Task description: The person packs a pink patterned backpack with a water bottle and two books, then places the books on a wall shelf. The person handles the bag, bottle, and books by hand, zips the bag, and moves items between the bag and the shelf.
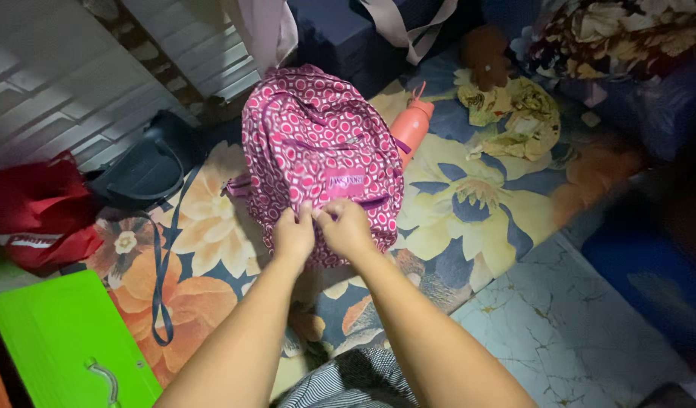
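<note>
A pink backpack (318,143) with a white ring pattern lies flat on a flowered sheet (454,204), its front pocket facing up. My left hand (293,233) and my right hand (346,225) sit side by side at the near end of the front pocket. The fingertips of both pinch the fabric at the pocket's edge, close to a small label patch. A salmon-coloured water bottle (411,127) stands in the backpack's right side pocket, its top pointing away from me.
A black bag (148,168) with a long strap and a red bag (38,211) lie at the left. A bright green case (61,340) is at the bottom left. A brown soft toy (485,54) and crumpled cloth (514,113) lie beyond; cracked floor tiles (559,325) at right.
</note>
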